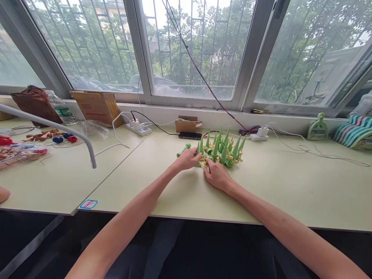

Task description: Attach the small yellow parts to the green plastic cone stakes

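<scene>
A cluster of pointed green plastic cones [223,149] with small yellow pieces [236,158] on and between them stands on the table in front of me. My left hand [187,158] is at the cluster's left edge, its fingertips closed about a green cone [198,149]. At the near side, my right hand [217,175] has its thumb and forefinger curled beside the small yellow pieces; what lies between them is too small to name. A green tubular piece [184,150] lies tilted just behind my left hand.
Behind the cluster are a dark phone [190,135] and a small open cardboard box [186,124]. Power strips [138,128] and cables run along the window. Green hangers [318,128] stand right. A grey curved bar [58,126] crosses the left, where another person's hand [4,194] shows.
</scene>
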Available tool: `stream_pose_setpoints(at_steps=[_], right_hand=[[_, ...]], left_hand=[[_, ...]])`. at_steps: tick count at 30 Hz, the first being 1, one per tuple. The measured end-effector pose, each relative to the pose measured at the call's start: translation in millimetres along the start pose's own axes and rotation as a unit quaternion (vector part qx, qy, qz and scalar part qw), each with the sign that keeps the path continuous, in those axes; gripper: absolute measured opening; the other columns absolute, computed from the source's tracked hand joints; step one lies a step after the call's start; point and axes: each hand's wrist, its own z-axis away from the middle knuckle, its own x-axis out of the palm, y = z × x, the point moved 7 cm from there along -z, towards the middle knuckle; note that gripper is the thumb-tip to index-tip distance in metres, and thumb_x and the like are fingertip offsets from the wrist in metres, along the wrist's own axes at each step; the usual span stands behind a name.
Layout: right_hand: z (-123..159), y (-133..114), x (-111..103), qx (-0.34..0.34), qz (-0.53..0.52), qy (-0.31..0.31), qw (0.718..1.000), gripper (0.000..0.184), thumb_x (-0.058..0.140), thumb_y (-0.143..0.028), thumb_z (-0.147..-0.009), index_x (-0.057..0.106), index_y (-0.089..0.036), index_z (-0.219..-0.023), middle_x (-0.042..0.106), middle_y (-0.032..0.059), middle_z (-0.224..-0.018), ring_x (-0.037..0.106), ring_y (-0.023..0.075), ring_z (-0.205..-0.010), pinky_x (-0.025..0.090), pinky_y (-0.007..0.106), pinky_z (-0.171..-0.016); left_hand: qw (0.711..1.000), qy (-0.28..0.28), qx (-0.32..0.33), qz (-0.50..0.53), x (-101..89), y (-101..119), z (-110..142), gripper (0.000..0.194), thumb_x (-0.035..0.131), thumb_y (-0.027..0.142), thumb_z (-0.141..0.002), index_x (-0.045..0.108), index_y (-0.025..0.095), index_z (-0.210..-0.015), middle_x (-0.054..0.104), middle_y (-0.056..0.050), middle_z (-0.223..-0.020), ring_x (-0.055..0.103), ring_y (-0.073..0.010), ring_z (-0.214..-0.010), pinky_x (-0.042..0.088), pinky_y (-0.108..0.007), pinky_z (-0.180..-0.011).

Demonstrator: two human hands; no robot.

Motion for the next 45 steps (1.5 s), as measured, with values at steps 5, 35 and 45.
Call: stream_pose_setpoints(at_steps=[5,35,45], right_hand=[[1,0,-1,0.002,-0.01,-0.001,1.0,0.048,0.041,-0.032,-0.095,0.042,-0.013,-0.139,0.07,0.0072,-0.084,0.063,0.0198,-0.071,0.036,0.026,-0.062],[-4,-5,-5,-0.007,0.04,-0.02,0.999,0.036,0.036,-0.038,-0.099,0.055,-0.018,-0.122,0.07,0.0082,-0.084,0.066,0.0224,-0.079,0.035,0.026,-0.062],[-12,-10,1,0.009,0.075,-0.019,0.997,0.032,0.034,-0.033,-0.101,0.059,-0.016,-0.109,0.07,0.0105,-0.088,0.067,0.0239,-0.082,0.039,0.027,-0.065]], left_hand=[[1.0,0.003,-0.02,-0.004,1.6,-5,-1,0.034,0.045,0.04,-0.089,0.03,0.021,-0.065,0.044,0.001,-0.059,0.044,-0.0147,-0.059,0.028,-0.027,-0.053],[0.989,0.108,-0.031,0.097,-23.2,-3,3,0.029,0.041,0.041,-0.091,0.049,0.02,-0.073,0.071,-0.004,-0.077,0.055,-0.0158,-0.062,0.039,-0.028,-0.06],[0.977,0.183,-0.041,0.101,-37.8,-12,7,0.03,0.043,0.042,-0.091,0.052,0.02,-0.072,0.067,-0.003,-0.071,0.057,-0.0157,-0.061,0.041,-0.027,-0.061]])
